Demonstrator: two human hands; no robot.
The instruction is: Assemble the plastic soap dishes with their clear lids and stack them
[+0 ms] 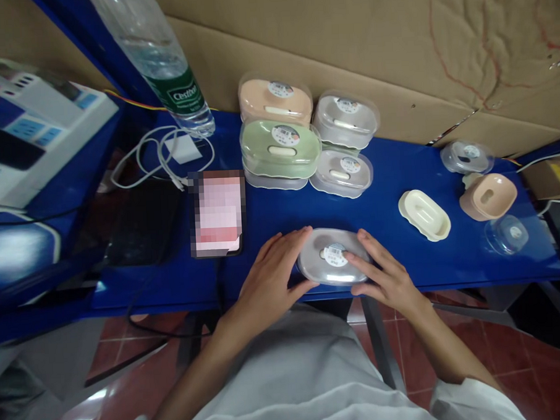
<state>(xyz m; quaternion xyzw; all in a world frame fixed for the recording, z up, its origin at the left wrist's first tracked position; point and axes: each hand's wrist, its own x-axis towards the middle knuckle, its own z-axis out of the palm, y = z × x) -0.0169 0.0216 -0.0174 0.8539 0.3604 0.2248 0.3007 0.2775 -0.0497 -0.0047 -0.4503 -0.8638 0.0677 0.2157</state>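
A grey oval plastic box (310,253) with a clear lid and a round white label lies near the front edge of the blue table. My left hand (273,275) grips its left end, thumb on the near side and fingers on the far side. At the other end my right hand (389,276) holds the box, with one fingertip on the lid beside the label and the thumb at the near edge. Behind it stand similar lidded boxes in stacks: a green one (258,146), a peach one (252,100) and grey ones (322,124).
To the right lie a cream oval tray (429,219), a peach container (479,201) and clear lids (506,237). A phone (219,212), a coiled white cable (141,151) and a tall water bottle (172,84) stand or lie left. Cardboard (370,45) lines the back.
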